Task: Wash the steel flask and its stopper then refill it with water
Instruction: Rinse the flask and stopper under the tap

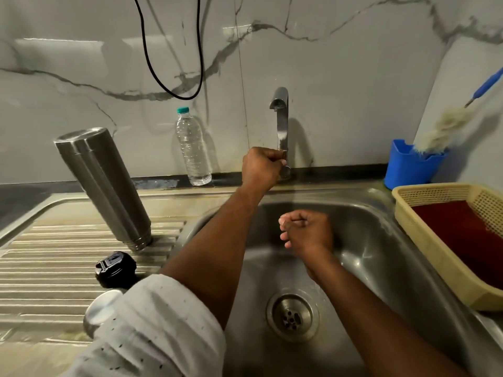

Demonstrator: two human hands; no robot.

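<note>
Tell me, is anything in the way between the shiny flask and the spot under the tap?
Nothing standing there blocks it. The steel flask sits upside down on the draining board, left of the sink. Only the person's own arms cross that space: the left hand grips the tap handle, and the right hand is in the basin.

The white sleeve (152,330) hides part of the steel cup (99,314).

A home kitchen: a steel sink (381,235) with ribbed drainboard (54,268), tap (282,118), marble-look wall tiles (340,77).
</note>
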